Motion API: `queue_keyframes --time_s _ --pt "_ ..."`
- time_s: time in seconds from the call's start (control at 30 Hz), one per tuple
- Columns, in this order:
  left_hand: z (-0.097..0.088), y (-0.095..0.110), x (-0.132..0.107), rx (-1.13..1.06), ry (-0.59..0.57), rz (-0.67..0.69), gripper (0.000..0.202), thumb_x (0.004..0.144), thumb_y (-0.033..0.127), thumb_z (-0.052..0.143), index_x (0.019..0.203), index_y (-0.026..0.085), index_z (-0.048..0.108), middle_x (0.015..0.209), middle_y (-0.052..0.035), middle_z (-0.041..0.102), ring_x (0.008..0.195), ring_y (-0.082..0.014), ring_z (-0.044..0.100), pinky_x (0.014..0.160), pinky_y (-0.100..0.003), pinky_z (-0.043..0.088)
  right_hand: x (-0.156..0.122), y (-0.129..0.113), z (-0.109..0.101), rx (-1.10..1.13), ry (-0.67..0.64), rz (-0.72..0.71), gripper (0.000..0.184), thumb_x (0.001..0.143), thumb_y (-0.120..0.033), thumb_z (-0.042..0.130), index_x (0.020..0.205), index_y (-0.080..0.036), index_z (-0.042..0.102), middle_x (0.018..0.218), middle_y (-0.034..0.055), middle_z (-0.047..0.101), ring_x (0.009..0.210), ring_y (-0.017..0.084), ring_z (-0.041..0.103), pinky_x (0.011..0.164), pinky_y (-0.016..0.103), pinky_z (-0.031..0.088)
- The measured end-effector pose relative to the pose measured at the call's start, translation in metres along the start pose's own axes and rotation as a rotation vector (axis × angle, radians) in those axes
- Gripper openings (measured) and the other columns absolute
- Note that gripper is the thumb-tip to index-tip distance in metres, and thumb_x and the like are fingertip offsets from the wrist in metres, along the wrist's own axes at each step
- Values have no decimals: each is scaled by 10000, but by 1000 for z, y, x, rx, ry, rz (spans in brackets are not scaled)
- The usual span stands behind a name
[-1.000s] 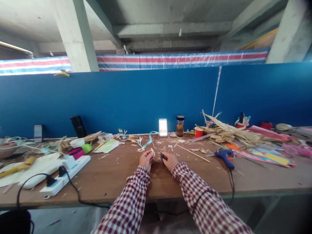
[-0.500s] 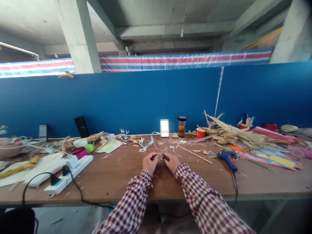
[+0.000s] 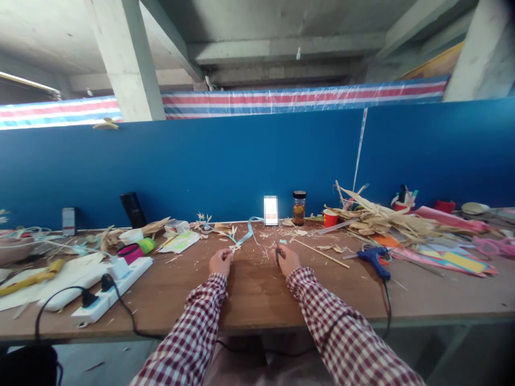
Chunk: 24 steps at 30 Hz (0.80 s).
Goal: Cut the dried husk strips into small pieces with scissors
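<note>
My right hand (image 3: 288,260) is closed round the dark handle of a pair of scissors (image 3: 277,256); their thin blade points away from me. My left hand (image 3: 220,262) is over the table to the left, with thumb and fingers pinched together. Whatever it may hold is too small to make out. Just beyond its fingertips lie pale husk strips shaped like a small flower (image 3: 233,236), beside a light blue ribbon (image 3: 250,231). Fine pale clippings (image 3: 263,251) are scattered between and beyond my hands.
On the right are a thin stick (image 3: 322,254), a blue glue gun (image 3: 375,260), a red paper cup (image 3: 330,218) and a heap of dry husks (image 3: 386,222). A lidded jar (image 3: 299,208) stands at the back. A white power strip (image 3: 115,289) with black cords lies left.
My hands were close together in the middle; now they are apart. The left hand has moved left towards the pale strips, while the right has stayed nearly in place with the scissors.
</note>
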<state>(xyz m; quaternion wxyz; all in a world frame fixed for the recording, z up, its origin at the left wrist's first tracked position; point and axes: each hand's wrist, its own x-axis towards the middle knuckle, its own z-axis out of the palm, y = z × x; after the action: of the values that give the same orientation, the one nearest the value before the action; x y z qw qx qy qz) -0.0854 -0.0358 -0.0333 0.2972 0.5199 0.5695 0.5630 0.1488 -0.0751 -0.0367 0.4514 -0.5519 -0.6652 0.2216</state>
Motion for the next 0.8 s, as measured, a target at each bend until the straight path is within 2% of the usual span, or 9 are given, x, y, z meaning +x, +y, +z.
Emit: queue_keyframes --time_s 0.1,0.23,0.33,0.4,0.5,0.63,0.7,0.8 --pt "6 0 4 106 -92 -5 124 685 210 612 784 135 624 695 -38 618 647 -153 579 625 -279 460 1 3 1 32 17 24 236 859 -268 471 1064 -158 509 1048 59 550 850 172 569 718 355 486" --pt "31 9 11 226 -251 23 285 807 285 482 1053 146 514 1049 -71 545 871 -180 552 729 -376 467 1 5 3 65 25 37 244 856 -266 479 1067 -148 505 1038 59 553 844 173 572 710 356 487" --pt "54 20 13 288 -337 77 297 812 287 472 1076 153 499 1077 -78 532 887 -181 548 737 -384 466 1 5 3 76 33 44 239 857 -266 477 1062 -148 508 1027 57 557 830 167 575 701 349 490" --pt "60 26 14 341 -351 128 266 810 277 476 1043 163 535 1048 -70 566 885 -172 556 762 -363 456 1 3 2 77 36 50 233 858 -267 476 1055 -148 512 1012 54 563 813 162 578 689 340 493" --pt "49 29 21 464 -286 174 233 793 242 483 983 208 613 974 -52 640 908 -180 566 816 -296 414 0 0 1 73 39 57 223 858 -267 476 1038 -144 520 988 50 571 792 155 581 675 329 496" --pt "18 22 36 655 -154 151 250 759 212 488 957 202 641 1002 -94 642 953 -252 551 824 -350 391 0 -1 1 69 45 58 211 859 -274 473 1011 -139 532 942 41 584 749 141 585 652 313 497" --pt "9 17 42 716 -149 161 260 746 186 499 963 207 640 1057 -97 619 994 -247 531 851 -342 371 1 1 3 73 47 51 209 861 -284 468 992 -137 539 897 32 593 709 130 585 626 296 497" --pt "10 12 46 771 -180 191 299 732 160 518 1006 217 622 1106 -100 592 1033 -232 508 870 -327 354 1 4 6 84 57 34 217 862 -305 462 959 -132 550 815 15 602 649 116 583 587 275 491"
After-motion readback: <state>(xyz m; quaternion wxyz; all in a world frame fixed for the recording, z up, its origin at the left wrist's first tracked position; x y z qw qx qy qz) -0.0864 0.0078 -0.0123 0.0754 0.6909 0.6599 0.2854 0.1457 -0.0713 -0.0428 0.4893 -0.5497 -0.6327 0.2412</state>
